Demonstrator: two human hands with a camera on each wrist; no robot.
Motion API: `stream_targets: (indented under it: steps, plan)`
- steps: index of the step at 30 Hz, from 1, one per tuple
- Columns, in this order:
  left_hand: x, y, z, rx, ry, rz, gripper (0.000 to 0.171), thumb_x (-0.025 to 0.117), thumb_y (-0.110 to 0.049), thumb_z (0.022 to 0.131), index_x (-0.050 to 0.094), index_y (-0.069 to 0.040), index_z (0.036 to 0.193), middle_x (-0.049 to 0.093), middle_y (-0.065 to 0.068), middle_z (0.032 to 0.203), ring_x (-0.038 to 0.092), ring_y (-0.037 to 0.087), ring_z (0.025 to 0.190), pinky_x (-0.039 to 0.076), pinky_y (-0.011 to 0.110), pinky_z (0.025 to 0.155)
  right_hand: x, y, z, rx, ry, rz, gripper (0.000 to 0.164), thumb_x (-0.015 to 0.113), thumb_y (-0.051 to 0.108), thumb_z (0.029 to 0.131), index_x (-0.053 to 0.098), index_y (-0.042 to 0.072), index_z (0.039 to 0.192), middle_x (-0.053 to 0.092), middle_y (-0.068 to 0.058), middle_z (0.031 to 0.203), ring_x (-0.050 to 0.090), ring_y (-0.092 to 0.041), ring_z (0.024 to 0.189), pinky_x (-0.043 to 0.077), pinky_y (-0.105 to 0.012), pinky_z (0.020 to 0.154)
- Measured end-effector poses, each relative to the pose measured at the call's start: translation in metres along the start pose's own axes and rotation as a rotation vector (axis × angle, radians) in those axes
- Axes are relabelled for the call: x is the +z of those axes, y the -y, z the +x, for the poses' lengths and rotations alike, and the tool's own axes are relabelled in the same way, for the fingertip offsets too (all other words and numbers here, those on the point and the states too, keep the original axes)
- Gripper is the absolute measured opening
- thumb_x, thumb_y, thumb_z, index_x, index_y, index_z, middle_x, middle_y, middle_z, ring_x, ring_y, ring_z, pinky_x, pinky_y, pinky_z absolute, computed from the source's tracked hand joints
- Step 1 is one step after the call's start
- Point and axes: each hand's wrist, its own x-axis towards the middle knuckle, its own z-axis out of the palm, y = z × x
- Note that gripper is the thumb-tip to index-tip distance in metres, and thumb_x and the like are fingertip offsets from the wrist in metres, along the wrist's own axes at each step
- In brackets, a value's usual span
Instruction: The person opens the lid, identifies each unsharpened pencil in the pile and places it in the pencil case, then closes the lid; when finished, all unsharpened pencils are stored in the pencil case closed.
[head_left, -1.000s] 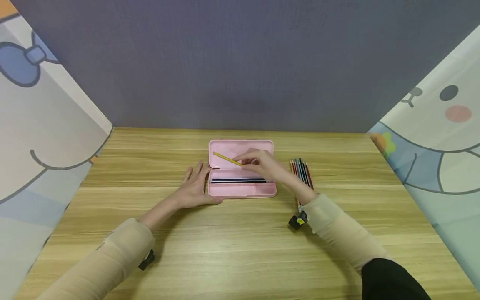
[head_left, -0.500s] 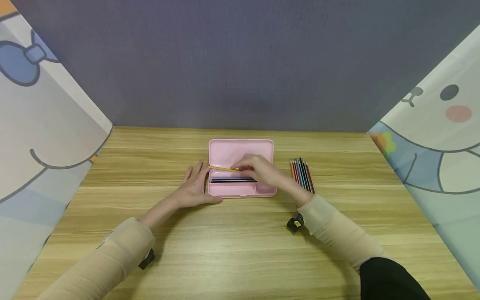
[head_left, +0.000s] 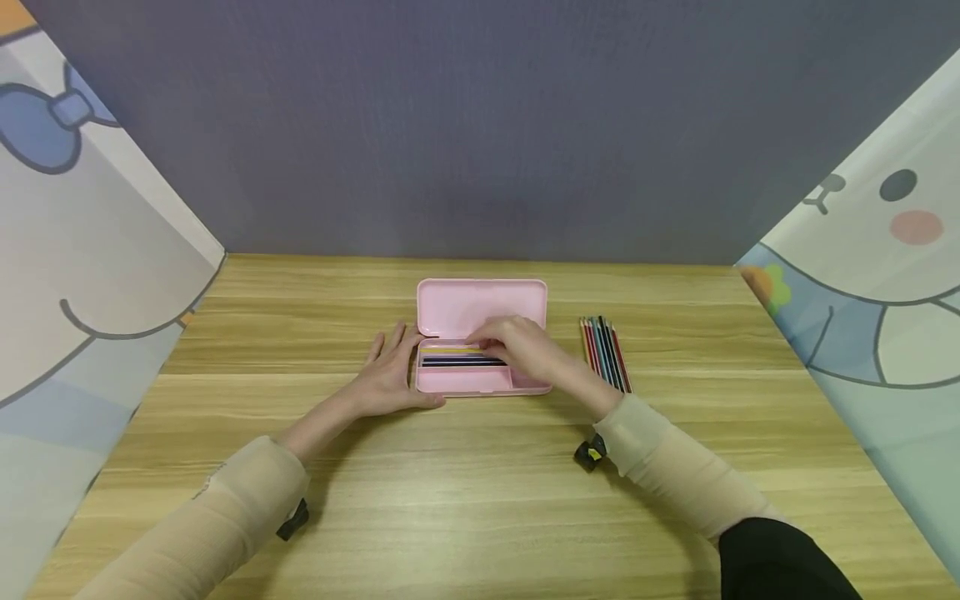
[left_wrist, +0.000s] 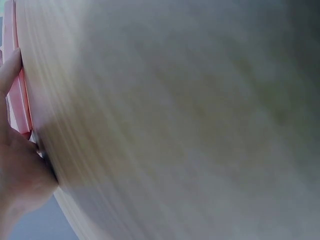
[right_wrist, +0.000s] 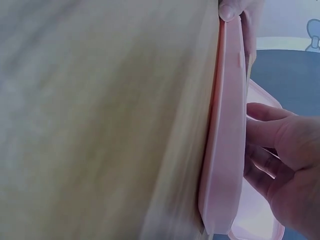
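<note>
A pink pencil case [head_left: 463, 380] lies with its lid [head_left: 480, 304] tipped back. Inside its rear compartment several dark pencils [head_left: 457, 362] lie side by side, and a yellow pencil [head_left: 446, 351] lies along the back wall. My right hand [head_left: 521, 343] reaches into the case, its fingertips at the right end of the yellow pencil, which they cover. In the right wrist view, the case wall hides those fingertips. My left hand [head_left: 386, 383] rests at the case's left end with fingers spread straight and the thumb [left_wrist: 11, 70] against the front edge.
Right of the case, a row of several coloured pencils [head_left: 603, 350] lies on the wooden table [head_left: 465, 500]; my right forearm partly covers their near ends. A grey-blue panel [head_left: 480, 133] stands behind the table, with cartoon-printed panels at both sides.
My right hand has lowered the yellow pencil from above the lid into the rear compartment, turning it level with the dark pencils. My left hand has stayed in place.
</note>
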Motion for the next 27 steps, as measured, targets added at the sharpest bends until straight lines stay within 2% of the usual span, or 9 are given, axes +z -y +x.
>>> stream_targets:
  steps: [5, 14, 23, 27]
  plan:
    - [-0.0009, -0.0022, 0.0009, 0.005, -0.014, 0.001, 0.101, 0.087, -0.05, 0.074, 0.032, -0.016, 0.152, 0.026, 0.02, 0.169, 0.002, 0.046, 0.161, -0.007, 0.065, 0.128, -0.0004, 0.001, -0.0022, 0.042, -0.019, -0.032, 0.026, 0.074, 0.004, 0.093, 0.078, 0.014, 0.117, 0.08, 0.0, 0.104, 0.074, -0.015, 0.099, 0.06, -0.036, 0.094]
    - [-0.005, -0.0041, 0.0006, -0.017, 0.012, 0.014, 0.101, 0.086, -0.052, 0.076, 0.031, -0.017, 0.153, 0.023, 0.016, 0.171, -0.001, 0.042, 0.162, -0.007, 0.063, 0.129, -0.0004, 0.0029, -0.0009, 0.035, -0.024, -0.059, 0.024, 0.073, 0.005, 0.094, 0.078, 0.013, 0.117, 0.08, 0.001, 0.103, 0.075, -0.015, 0.101, 0.06, -0.037, 0.095]
    - [-0.0026, -0.0048, -0.0001, -0.013, 0.015, 0.01, 0.1, 0.086, -0.051, 0.077, 0.031, -0.016, 0.152, 0.024, 0.017, 0.171, -0.001, 0.043, 0.162, -0.008, 0.064, 0.128, 0.0004, -0.0001, -0.0041, 0.035, -0.011, -0.039, 0.025, 0.073, 0.005, 0.094, 0.077, 0.012, 0.117, 0.08, 0.0, 0.103, 0.075, -0.016, 0.101, 0.06, -0.037, 0.096]
    - [-0.0009, -0.0029, -0.0002, -0.014, 0.01, 0.011, 0.099, 0.086, -0.051, 0.076, 0.032, -0.016, 0.152, 0.024, 0.016, 0.171, -0.001, 0.043, 0.162, -0.008, 0.064, 0.128, -0.0024, -0.0018, -0.0069, 0.031, -0.013, 0.015, 0.024, 0.072, 0.004, 0.094, 0.077, 0.01, 0.117, 0.08, -0.002, 0.104, 0.075, -0.017, 0.1, 0.06, -0.036, 0.094]
